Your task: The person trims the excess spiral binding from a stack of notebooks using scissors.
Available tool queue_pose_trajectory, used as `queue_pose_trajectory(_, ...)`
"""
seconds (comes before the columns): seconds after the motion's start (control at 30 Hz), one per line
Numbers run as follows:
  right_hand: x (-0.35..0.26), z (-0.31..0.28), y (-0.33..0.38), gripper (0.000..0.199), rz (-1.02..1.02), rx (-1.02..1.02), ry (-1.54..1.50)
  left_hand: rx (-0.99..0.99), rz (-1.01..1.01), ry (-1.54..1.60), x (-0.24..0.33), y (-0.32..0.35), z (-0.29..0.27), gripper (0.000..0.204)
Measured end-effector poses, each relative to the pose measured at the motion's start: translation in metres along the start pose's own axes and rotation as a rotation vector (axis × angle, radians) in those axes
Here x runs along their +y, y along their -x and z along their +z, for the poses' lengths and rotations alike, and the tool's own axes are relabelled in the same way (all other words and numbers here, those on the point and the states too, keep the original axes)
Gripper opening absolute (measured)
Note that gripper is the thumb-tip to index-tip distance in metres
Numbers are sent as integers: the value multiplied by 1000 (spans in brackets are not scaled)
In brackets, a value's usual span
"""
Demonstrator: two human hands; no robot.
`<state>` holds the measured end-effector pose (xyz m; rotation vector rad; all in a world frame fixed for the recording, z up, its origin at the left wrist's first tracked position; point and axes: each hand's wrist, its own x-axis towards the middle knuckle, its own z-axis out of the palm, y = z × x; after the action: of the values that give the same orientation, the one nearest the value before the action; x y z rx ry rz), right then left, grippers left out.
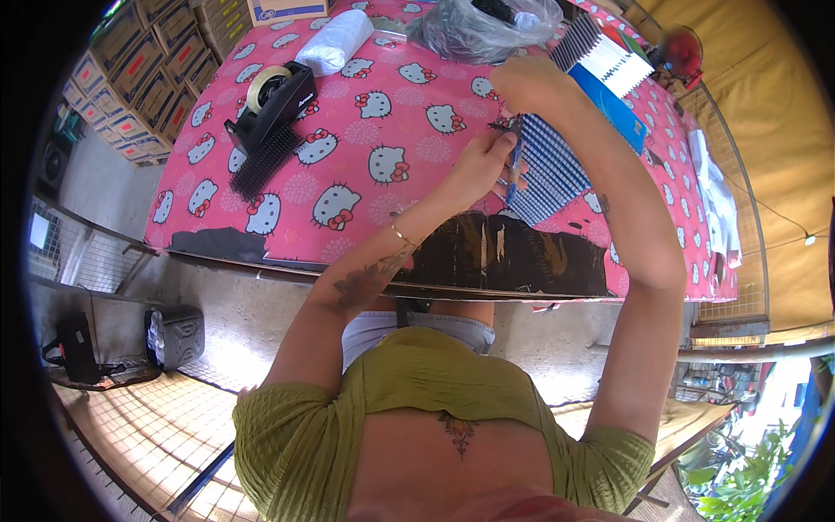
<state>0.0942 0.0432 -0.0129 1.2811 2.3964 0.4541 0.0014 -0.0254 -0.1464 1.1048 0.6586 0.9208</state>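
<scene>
Sorting combs: left hand (477,165) pinches one from the row (546,170) the right hand (526,87) grips; next, pull it free.

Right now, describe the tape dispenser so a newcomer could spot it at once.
Start at the pink cat-print tablecloth covering the table. On its far left part, away from both hands, sits the tape dispenser: black and heavy, carrying a roll of clear tape. A flat black comb-like strip lies just in front; only the dispenser holds a roll.

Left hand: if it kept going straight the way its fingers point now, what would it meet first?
The left hand already touches the striped blue-and-white card stack; going straight on, up and right, it would press into that stack first. The right hand sits just beyond, though depth is unclear.
</scene>
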Motion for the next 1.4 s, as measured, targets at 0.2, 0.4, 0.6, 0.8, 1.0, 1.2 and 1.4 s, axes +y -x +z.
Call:
queue_pose_trajectory(0.2, 4, 8, -2, 17, -1, 9, -6, -51, 83, -60, -6, -2, -1, 39)
queue_pose_trajectory(0.4, -8, 8, -4, 17, 24, -3, 25, 7, -35, 73, -13, 9, 4, 44)
queue_pose_trajectory(0.6, -4, 16, -6, 15, -8, -14, -64, 19, -41, 65, -10, 0, 1, 44)
queue_pose_trajectory(0.8, 2, 26, -10, 14, -21, 12, -101, -34, -6, 4, -18, 3, 1, 42)
queue_pose_trajectory(1.0, 0, 34, -15, 16, -75, 62, -55, 0, -79, 67, -16, 7, -2, 40)
queue_pose_trajectory(1.2, -3, 30, -13, 15, -85, 5, -65, -28, -8, 9, -17, 1, -5, 42)
queue_pose_trajectory(1.4, -3, 36, -15, 12, -15, 21, -124, -10, -50, 63, -22, 16, 1, 40)
